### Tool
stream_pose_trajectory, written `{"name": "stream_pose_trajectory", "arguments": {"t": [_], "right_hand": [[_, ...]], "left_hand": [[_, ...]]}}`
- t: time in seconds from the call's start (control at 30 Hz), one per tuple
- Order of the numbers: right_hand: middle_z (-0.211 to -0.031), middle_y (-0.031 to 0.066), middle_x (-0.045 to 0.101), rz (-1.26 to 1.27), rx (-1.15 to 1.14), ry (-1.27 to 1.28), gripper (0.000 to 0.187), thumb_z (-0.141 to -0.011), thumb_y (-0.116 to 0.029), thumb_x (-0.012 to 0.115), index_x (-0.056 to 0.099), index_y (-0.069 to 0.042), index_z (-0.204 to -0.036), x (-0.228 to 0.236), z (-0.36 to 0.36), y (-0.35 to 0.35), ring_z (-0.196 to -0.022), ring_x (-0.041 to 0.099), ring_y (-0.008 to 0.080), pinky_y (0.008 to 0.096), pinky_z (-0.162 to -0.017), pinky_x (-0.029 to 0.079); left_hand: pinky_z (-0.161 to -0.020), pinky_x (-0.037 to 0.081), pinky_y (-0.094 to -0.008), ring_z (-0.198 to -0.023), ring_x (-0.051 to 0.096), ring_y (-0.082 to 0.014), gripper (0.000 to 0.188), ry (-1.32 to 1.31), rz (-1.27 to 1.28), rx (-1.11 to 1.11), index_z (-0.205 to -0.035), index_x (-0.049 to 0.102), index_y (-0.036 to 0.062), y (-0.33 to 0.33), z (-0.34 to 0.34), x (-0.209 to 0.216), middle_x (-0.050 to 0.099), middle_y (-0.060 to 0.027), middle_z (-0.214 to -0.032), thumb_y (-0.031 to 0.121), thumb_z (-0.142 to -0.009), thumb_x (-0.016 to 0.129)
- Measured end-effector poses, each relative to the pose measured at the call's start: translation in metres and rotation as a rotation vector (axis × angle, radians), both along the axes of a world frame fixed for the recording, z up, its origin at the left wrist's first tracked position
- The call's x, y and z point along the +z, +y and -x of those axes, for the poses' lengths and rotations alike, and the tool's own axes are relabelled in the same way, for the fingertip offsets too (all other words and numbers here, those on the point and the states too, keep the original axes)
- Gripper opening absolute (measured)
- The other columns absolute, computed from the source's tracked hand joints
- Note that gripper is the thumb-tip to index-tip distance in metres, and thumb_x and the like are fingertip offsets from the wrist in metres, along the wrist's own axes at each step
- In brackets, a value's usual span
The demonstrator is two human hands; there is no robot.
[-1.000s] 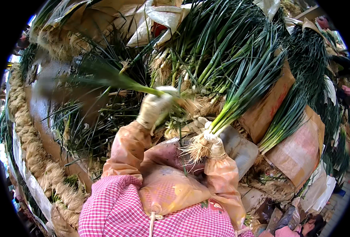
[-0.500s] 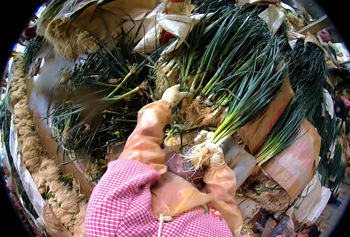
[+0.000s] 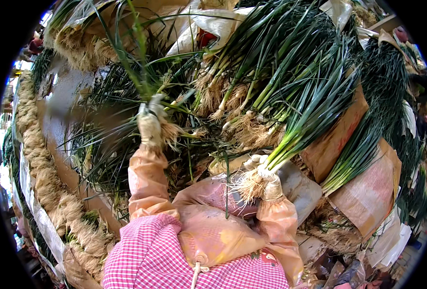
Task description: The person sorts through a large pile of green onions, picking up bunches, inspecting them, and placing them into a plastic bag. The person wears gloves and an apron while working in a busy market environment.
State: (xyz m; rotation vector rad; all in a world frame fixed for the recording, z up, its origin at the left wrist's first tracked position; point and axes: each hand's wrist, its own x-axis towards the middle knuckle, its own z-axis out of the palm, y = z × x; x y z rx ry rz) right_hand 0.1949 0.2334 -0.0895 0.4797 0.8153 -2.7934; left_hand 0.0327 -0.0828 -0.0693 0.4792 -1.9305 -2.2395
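Observation:
In a pale glove, my left hand (image 3: 149,126) is closed around a few spring onions (image 3: 140,62). Their green leaves point up and away, and roots hang beside the wrist. My right hand (image 3: 271,184), also gloved, grips a thicker bunch of spring onions (image 3: 290,139) by its white ends, with the stringy roots (image 3: 247,185) poking out toward my lap and the dark leaves fanning up to the right. Just beyond the hands lies a heap of loose spring onions (image 3: 252,103), roots toward me. Darker, tangled leaves (image 3: 112,144) spread beneath my left hand.
Rows of root ends (image 3: 45,168) from stacked onions line the left side. More bundles (image 3: 90,45) lie at the far left. To the right, brown wrapping sheets (image 3: 367,192) lie around another bunch of onions (image 3: 346,166). A plastic apron (image 3: 218,236) covers my lap.
My left hand has moved left from the heap and now holds a few spring onions with leaves raised. My right hand keeps its bunch in nearly the same place.

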Motion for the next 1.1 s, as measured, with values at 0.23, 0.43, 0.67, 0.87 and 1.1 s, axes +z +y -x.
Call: {"name": "stream_pose_trajectory", "arguments": {"t": [0.23,0.43,0.67,0.87,1.1], "right_hand": [[-0.106,0.0154,0.056,0.001,0.033,0.005,0.043,-0.070,-0.008,0.065,0.049,-0.001,-0.109,0.002,-0.001,0.001,-0.097,0.057,0.0277,0.0378,-0.082,0.050],[-0.108,0.0126,0.056,0.006,0.016,-0.002,0.043,-0.070,-0.005,0.065,0.049,-0.002,-0.110,-0.001,-0.001,0.003,-0.100,0.057,0.0295,0.0437,-0.088,0.049],[-0.103,0.0137,0.056,0.073,0.118,-0.085,0.038,-0.070,-0.005,0.064,0.048,-0.001,-0.104,-0.009,-0.006,0.012,-0.090,0.059,0.0250,0.0337,-0.077,0.051],[-0.096,0.0079,0.059,-0.064,0.002,-0.080,0.036,-0.076,-0.001,0.061,0.051,0.001,-0.110,-0.005,-0.008,0.006,-0.080,0.058,0.0141,0.0238,-0.068,0.049],[-0.098,0.0155,0.057,-0.110,-0.030,-0.042,0.035,-0.076,-0.004,0.062,0.047,-0.001,-0.107,-0.019,-0.002,0.005,-0.076,0.059,0.0204,0.0286,-0.067,0.051]], "left_hand": [[-0.080,0.049,-0.0355,-0.092,0.059,-0.0288,0.040,0.240,1.410,0.252,-0.102,0.061,0.0106,0.016,0.029,-0.008,0.059,-0.0143,-0.107,-0.005,-0.067,0.051],[-0.075,0.049,-0.0339,-0.080,0.061,-0.0250,0.036,-0.375,0.921,-0.808,-0.105,0.062,0.0122,0.136,0.059,-0.070,0.064,-0.0109,-0.088,0.039,-0.081,0.063],[-0.071,0.046,-0.0235,-0.081,0.057,-0.0103,0.038,-0.204,-0.166,-1.356,-0.118,0.057,0.0081,0.159,-0.026,-0.011,0.064,-0.0045,-0.093,0.034,-0.092,0.050],[-0.070,0.045,-0.0331,-0.075,0.058,-0.0191,0.038,-0.267,0.069,-0.798,-0.096,0.061,0.0063,0.219,-0.010,-0.010,0.063,-0.0091,-0.082,0.042,-0.090,0.050],[-0.056,0.050,-0.0353,-0.065,0.062,-0.0247,0.026,0.175,1.101,-0.971,-0.109,0.058,0.0136,0.164,-0.056,-0.081,0.062,-0.0084,-0.074,0.026,-0.087,0.055]]}}
